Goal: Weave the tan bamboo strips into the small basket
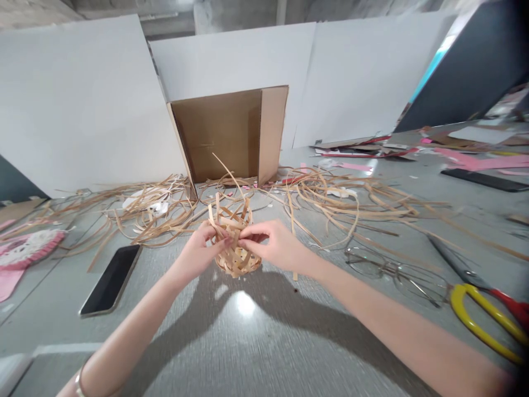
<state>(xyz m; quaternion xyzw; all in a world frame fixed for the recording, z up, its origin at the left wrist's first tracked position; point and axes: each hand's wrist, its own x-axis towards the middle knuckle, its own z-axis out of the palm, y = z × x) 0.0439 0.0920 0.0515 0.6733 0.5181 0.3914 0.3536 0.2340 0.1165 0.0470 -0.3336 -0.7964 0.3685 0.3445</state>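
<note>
Forearms (363, 309) outstretched, left hand (199, 251) and right hand (276, 245) pinch a basket (237, 262) (woven).

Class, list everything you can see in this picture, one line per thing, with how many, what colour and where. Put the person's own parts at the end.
Small woven basket: one, tan, centre, between the hands
Loose weaving strips: many, tan, both sides behind the basket
Cardboard box: one, brown, open side forward, back centre
Smartphone: one, black screen, left
Eyeglasses: one pair, thin-framed, right
Scissors: one pair, yellow and red handles, far right
Round fringed piece: one, pink and white, far left
Pink strips: several, far right
Panels: several, white, behind
Work surface: one, grey, underneath
Bracelet: one, silvery, left wrist
Hands: two, bare, left and right, fingers on the basket
</note>
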